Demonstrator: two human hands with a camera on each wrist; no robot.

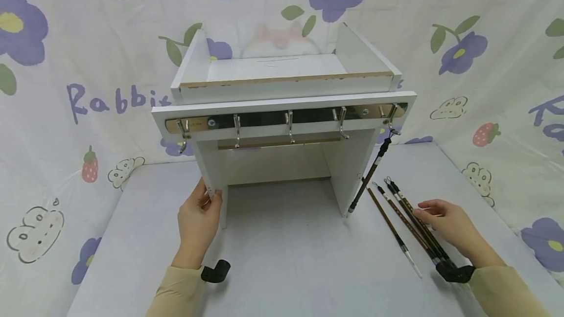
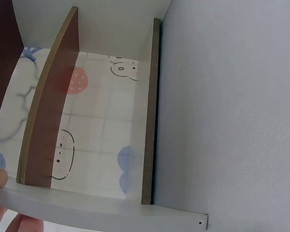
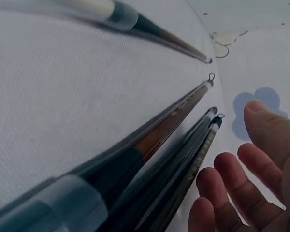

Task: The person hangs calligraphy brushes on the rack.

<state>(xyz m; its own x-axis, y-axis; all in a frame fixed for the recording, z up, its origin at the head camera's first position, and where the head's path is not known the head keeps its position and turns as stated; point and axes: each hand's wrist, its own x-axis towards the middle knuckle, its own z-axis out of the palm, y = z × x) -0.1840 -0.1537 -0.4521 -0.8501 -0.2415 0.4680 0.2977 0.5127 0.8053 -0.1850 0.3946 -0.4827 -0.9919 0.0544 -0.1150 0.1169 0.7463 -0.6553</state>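
Note:
A white wooden rack (image 1: pixel 286 83) stands on the table, a metal hook rail (image 1: pixel 264 120) across its front. My left hand (image 1: pixel 198 224) grips the front edge of its left side panel (image 1: pixel 211 170), thumb on one face and fingers on the other. From the rightmost hook hangs a calligraphy brush (image 1: pixel 372 172), tilted, its tip down by the right panel. Several more brushes lie on the table, among them a brown one with a pale tip (image 1: pixel 389 221) and a dark pair (image 1: pixel 416 219). My right hand (image 1: pixel 454 226) is beside the dark pair, fingers loosely bent and holding nothing.
A patterned cloth (image 1: pixel 128 77) covers the wall behind and at the sides. The white table (image 1: pixel 282 258) stretches in front of the rack. Black wrist mounts (image 1: pixel 216 272) sit at both sleeves. Inside the rack, a cross board (image 2: pixel 50 106) shows in the left wrist view.

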